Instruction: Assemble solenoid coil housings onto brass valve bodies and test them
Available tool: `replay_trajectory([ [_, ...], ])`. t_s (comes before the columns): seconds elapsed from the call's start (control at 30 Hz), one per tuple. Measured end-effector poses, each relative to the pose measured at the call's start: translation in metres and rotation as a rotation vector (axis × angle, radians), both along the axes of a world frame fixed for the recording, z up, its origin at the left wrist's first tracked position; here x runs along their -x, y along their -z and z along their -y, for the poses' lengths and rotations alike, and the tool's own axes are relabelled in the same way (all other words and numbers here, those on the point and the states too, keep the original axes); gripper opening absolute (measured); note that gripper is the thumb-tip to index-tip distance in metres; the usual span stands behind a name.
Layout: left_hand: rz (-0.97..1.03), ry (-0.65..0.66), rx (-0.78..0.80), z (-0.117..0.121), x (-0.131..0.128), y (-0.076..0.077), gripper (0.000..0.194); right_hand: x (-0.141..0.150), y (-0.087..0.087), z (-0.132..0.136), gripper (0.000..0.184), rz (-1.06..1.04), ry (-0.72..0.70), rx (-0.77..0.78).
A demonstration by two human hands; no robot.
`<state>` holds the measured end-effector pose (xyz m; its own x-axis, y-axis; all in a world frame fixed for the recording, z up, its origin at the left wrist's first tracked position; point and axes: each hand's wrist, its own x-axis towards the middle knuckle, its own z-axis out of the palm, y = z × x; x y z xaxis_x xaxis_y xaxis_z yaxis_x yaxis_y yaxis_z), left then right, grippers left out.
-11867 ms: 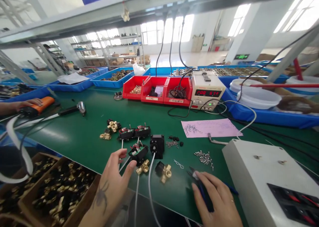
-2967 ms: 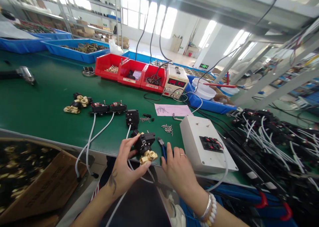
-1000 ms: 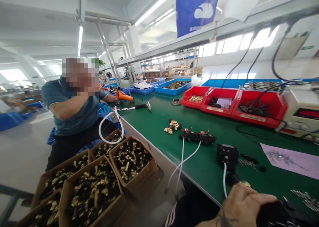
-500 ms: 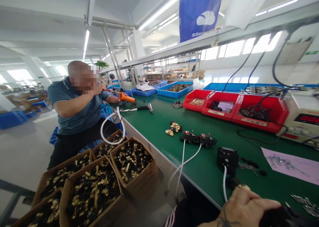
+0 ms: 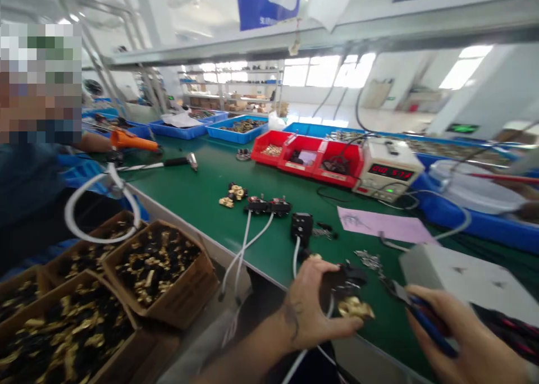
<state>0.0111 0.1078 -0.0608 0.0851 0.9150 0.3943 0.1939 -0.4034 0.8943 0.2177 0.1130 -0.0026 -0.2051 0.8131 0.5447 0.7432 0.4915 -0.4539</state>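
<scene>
My left hand (image 5: 314, 308) is closed round a black valve unit with a brass fitting (image 5: 349, 297), held just above the near edge of the green table (image 5: 197, 190). A white cable hangs down from it. My right hand (image 5: 463, 339) grips blue-handled pliers (image 5: 415, 311), whose tips point toward the valve unit from the right. More black units with white cables (image 5: 267, 206), a black block (image 5: 302, 225) and loose brass fittings (image 5: 231, 195) lie further out on the table.
Cardboard boxes of brass parts (image 5: 151, 263) stand at lower left. A co-worker sits at far left near an orange tool (image 5: 130, 141). Red bins (image 5: 309, 156), a power supply (image 5: 387, 173), a pink paper (image 5: 385, 225), screws (image 5: 368, 259) and a white box (image 5: 467, 280) lie ahead.
The view has swung back right and down from the co-worker to the table. My left hand still holds the valve unit; my right hand with the pliers has come into sight.
</scene>
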Motion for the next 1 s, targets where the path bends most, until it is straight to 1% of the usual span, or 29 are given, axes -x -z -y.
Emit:
replay_trajectory([
  [0.03, 0.025, 0.003, 0.018, 0.001, 0.001, -0.001, 0.064, -0.005, -0.005, 0.005, 0.009, 0.033, 0.014, 0.024],
  [0.1, 0.054, 0.025, 0.041, 0.002, 0.002, -0.001, 0.051, -0.006, -0.011, 0.011, 0.01, 0.057, 0.05, 0.083],
  [0.2, 0.051, 0.048, 0.051, 0.004, 0.002, -0.001, 0.041, 0.0, -0.011, 0.013, 0.008, 0.014, 0.153, 0.109],
  [0.23, 0.044, 0.052, 0.05, 0.004, 0.001, -0.001, 0.039, 0.001, -0.01, 0.012, 0.009, 0.033, 0.158, 0.116],
  [0.27, 0.036, 0.055, 0.048, 0.004, 0.001, -0.001, 0.037, 0.002, -0.009, 0.011, 0.012, 0.088, 0.145, 0.14],
  [0.33, 0.02, 0.056, 0.045, 0.005, 0.002, -0.002, 0.034, 0.001, -0.009, 0.008, 0.021, 0.29, 0.08, 0.243],
  [0.37, 0.014, 0.055, 0.047, 0.004, 0.002, -0.003, 0.033, 0.0, -0.012, 0.007, 0.024, 0.382, 0.045, 0.292],
  [0.4, 0.011, 0.055, 0.051, 0.004, 0.003, -0.004, 0.032, -0.001, -0.015, 0.006, 0.024, 0.424, 0.025, 0.31],
  [0.43, 0.01, 0.055, 0.057, 0.004, 0.003, -0.004, 0.031, -0.002, -0.019, 0.006, 0.023, 0.404, 0.032, 0.284],
  [0.5, 0.014, 0.055, 0.064, 0.003, 0.004, -0.005, 0.033, -0.003, -0.025, 0.007, 0.015, 0.239, 0.099, 0.111],
  [0.57, 0.019, 0.059, 0.058, 0.003, 0.003, -0.005, 0.034, 0.0, -0.026, 0.008, 0.008, 0.103, 0.163, -0.053],
  [0.6, 0.019, 0.062, 0.053, 0.003, 0.003, -0.005, 0.035, 0.002, -0.024, 0.008, 0.008, 0.127, 0.152, -0.067],
  [0.63, 0.019, 0.064, 0.049, 0.002, 0.002, -0.005, 0.035, 0.004, -0.021, 0.007, 0.011, 0.2, 0.114, -0.031],
  [0.73, 0.019, 0.078, 0.041, 0.002, 0.001, -0.004, 0.036, 0.01, -0.017, 0.001, 0.024, 0.503, -0.042, 0.182],
  [0.77, 0.023, 0.084, 0.042, 0.003, 0.001, -0.003, 0.036, 0.01, -0.019, 0.0, 0.024, 0.519, -0.044, 0.199],
  [0.83, 0.041, 0.094, 0.048, 0.003, 0.001, -0.003, 0.035, 0.005, -0.028, 0.001, 0.019, 0.375, 0.044, 0.119],
  [0.9, 0.069, 0.098, 0.056, 0.002, 0.003, -0.001, 0.033, -0.008, -0.04, 0.006, 0.011, 0.219, 0.149, 0.033],
  [0.97, 0.091, 0.095, 0.06, 0.001, 0.004, 0.0, 0.032, -0.028, -0.048, 0.013, 0.009, 0.162, 0.214, -0.006],
  [1.0, 0.095, 0.091, 0.06, 0.001, 0.003, 0.0, 0.033, -0.038, -0.048, 0.016, 0.01, 0.157, 0.222, -0.012],
])
